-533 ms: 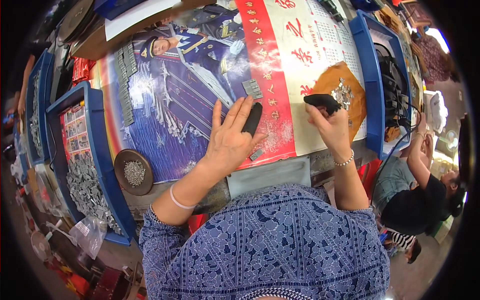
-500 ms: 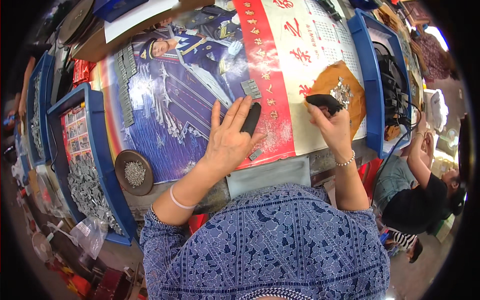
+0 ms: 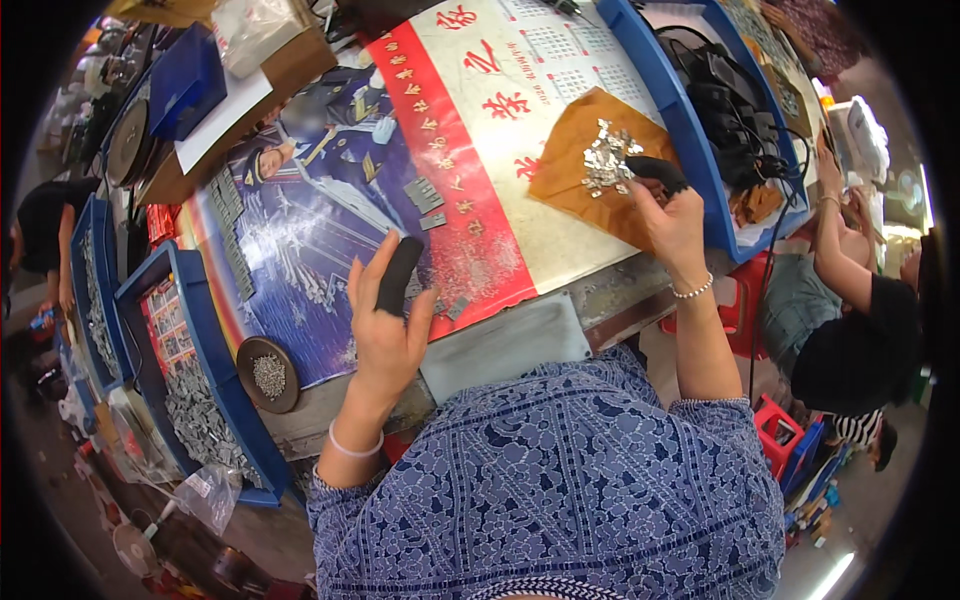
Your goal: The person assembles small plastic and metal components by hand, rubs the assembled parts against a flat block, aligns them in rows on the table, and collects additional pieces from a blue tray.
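- Left hand [image 3: 388, 335] — fingers spread wide — hangs near grey rectangular blocks [image 3: 457, 307].
- Right hand [image 3: 668, 215] curls at shiny silver metal pieces [image 3: 605, 160] on orange-brown paper [image 3: 562, 152]; its grip cannot be told.

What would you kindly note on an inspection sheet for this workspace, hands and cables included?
Surface: poster over the table; white specks on it.
Job's things: shiny pieces on a brown sheet; gray blocks on the poster; metal bits in a round dish; gray pieces in the left blue tray.
Clutter: plastic bag at the left blue tray's near end.
Hands: left hand open, black cover on one finger, nothing seen in it; right hand at the shiny pieces, whether it holds one cannot be told.
Cables: black cables in the right blue tray, one trailing down outside it.
Surroundings: red stool and a person to the right.
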Available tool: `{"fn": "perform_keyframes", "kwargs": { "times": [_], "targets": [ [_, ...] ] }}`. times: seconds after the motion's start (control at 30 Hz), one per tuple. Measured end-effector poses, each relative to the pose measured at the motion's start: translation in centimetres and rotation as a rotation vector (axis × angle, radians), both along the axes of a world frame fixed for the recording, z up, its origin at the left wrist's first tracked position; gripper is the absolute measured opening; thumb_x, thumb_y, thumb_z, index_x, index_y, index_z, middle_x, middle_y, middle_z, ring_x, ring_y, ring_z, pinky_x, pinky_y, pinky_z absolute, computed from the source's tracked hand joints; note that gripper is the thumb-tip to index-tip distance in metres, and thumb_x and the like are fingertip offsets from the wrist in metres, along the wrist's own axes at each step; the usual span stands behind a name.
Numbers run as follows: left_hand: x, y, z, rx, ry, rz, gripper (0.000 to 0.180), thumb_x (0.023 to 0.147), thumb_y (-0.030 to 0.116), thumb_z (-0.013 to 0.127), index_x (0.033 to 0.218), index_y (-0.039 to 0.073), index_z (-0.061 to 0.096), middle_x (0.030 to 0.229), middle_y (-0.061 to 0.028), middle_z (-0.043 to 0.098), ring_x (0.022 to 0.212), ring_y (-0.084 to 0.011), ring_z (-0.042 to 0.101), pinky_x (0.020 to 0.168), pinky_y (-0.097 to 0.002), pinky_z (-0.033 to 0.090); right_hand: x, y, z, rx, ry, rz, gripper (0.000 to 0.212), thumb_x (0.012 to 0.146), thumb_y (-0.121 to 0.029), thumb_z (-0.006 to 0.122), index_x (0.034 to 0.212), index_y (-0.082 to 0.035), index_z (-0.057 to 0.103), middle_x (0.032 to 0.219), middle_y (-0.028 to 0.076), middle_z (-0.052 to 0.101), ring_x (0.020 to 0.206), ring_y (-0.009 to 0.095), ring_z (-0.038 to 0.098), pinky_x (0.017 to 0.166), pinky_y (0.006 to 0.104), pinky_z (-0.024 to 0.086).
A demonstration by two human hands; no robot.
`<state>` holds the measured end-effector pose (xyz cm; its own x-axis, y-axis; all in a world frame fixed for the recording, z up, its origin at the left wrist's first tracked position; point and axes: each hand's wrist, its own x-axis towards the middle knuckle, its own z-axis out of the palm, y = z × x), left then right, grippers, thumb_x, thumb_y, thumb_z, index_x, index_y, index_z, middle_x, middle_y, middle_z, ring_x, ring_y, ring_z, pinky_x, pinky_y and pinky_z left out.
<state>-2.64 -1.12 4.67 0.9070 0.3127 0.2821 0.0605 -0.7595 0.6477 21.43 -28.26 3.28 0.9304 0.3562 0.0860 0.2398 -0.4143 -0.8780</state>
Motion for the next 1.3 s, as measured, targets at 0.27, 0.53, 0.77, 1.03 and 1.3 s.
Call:
{"fn": "perform_keyframes", "kwargs": {
  "times": [0.27, 0.53, 0.77, 1.03, 1.3],
  "targets": [
    [-2.5, -4.4, 1.8, -0.165, 0.007, 0.041, 0.04, 0.088, -0.002, 0.068, 0.128, -0.002, 0.062, 0.129, -0.0219, 0.063, 0.116, -0.0368, 0.062, 0.098, -0.0397, 0.05, -0.9, 2.9, -0.2, -0.249, -0.322, 0.2, 0.024, 0.085, -0.009, 0.072, 0.109, -0.008, 0.073, 0.09, 0.011, 0.069, 0.082, 0.028, 0.068, 0.071, 0.0366, 0.054],
    [-2.5, -5.6, 1.5, -0.186, 0.021, 0.037, 0.041, 0.089, -0.002, 0.068, 0.129, -0.002, 0.061, 0.128, -0.0211, 0.063, 0.114, -0.0359, 0.063, 0.097, -0.0393, 0.051, 0.4, 3.6, -0.7, -0.515, -0.696, 0.395, 0.025, 0.081, -0.005, 0.07, 0.106, -0.007, 0.072, 0.088, 0.013, 0.065, 0.084, 0.033, 0.063, 0.073, 0.0398, 0.052],
    [-0.9, -6.3, 0.3, -0.45, 0.051, 0.021, 0.035, 0.092, 0.001, 0.066, 0.126, -0.002, 0.063, 0.122, -0.0201, 0.068, 0.107, -0.0296, 0.069, 0.091, -0.0358, 0.053, 0.8, 3.7, 0.2, -0.168, 0.109, 0.204, 0.02, 0.087, -0.003, 0.069, 0.107, -0.006, 0.073, 0.087, 0.002, 0.069, 0.076, 0.01, 0.061, 0.069, 0.0249, 0.049],
    [3.6, -6.4, 1.8, -1.33, 0.048, -0.016, 0.038, 0.102, 0.005, 0.053, 0.139, -0.002, 0.049, 0.121, -0.013, 0.066, 0.106, -0.0179, 0.064, 0.096, -0.0304, 0.05, -4.3, 6.0, 3.0, 0.531, 0.76, 0.258, 0.022, 0.086, 0.0, 0.072, 0.108, -0.001, 0.071, 0.085, -0.002, 0.068, 0.067, 0.002, 0.055, 0.059, 0.0171, 0.042],
    [4.7, -6.6, 1.2, -1.432, -0.025, 0.001, 0.045, 0.103, 0.007, 0.055, 0.144, 0.0, 0.041, 0.111, -0.0121, 0.067, 0.1, -0.0162, 0.065, 0.093, -0.0307, 0.052, -7.4, 8.0, 3.5, 0.515, 0.736, 0.278, 0.02, 0.088, 0.002, 0.071, 0.107, -0.001, 0.07, 0.089, 0.0, 0.068, 0.075, 0.004, 0.057, 0.065, 0.0196, 0.044]
  ]
}}
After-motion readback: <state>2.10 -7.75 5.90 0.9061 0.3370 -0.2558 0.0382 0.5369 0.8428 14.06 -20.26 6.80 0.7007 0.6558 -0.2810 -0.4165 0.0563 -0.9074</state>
